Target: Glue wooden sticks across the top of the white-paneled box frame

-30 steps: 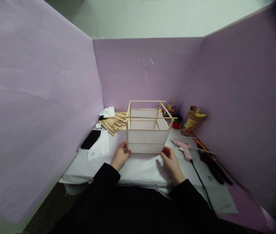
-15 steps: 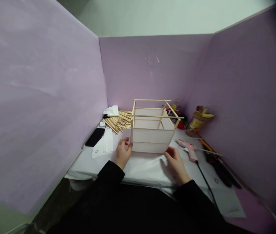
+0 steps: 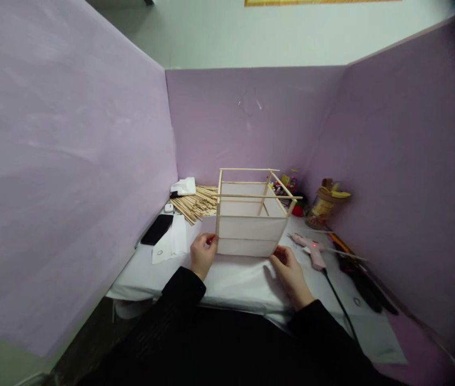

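Note:
A box-shaped frame of thin wooden sticks (image 3: 251,228), with white panels on its lower sides and an open stick top, stands upright on the white-covered table (image 3: 235,284). My left hand (image 3: 204,254) pinches the frame's near left upright between thumb and fingers. At the near right bottom corner, my right hand (image 3: 290,268) is closed on the frame's edge; its fingertips are partly hidden. To the right lies a pink glue gun (image 3: 311,249) with a red light on and a black cord trailing forward.
Behind the frame on the left is a pile of wooden sticks (image 3: 195,202), with a black phone (image 3: 157,229) and white paper (image 3: 173,241) in front. A tub of tools (image 3: 323,206) stands at the back right. Purple partitions (image 3: 251,123) enclose the table.
My left fingers have closed onto the near left upright. The right hand stays at the bottom corner. The whole view has shifted slightly upward.

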Demonstrator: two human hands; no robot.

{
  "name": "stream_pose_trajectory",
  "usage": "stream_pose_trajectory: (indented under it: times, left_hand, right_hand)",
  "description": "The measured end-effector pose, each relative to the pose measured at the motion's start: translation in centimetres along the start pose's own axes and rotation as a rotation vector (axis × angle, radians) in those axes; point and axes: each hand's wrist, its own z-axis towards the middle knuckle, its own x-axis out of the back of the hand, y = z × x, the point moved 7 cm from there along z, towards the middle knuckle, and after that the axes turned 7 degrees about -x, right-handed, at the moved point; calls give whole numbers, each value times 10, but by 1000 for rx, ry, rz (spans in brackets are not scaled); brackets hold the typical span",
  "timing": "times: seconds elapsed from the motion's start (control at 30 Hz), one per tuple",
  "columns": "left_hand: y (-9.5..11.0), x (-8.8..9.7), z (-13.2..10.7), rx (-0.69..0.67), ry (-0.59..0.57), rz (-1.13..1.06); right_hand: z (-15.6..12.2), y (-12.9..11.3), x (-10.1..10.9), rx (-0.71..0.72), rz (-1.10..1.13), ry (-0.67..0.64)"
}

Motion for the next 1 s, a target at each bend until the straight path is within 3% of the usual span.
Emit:
stream_pose_trajectory:
  times: [0.47,0.7,0.77,0.9,1.0]
  left_hand:
    - [-4,2,0,110,-19,-68]
    - [-5,3,-6,235,-33,-126]
    - [-6,6,-1,283,-84,-167]
    - [-18,12,44,360,-301,-279]
    - [-50,26,110,307,-213,-100]
  right_hand:
    - [1,3,1,-22,-17,13]
    - [-1,10,3,-43,-8,12]
    - [-2,17,6,-68,2,20]
    - [-5,32,12,-114,-22,52]
    - [-6,41,15,-143,-58,57]
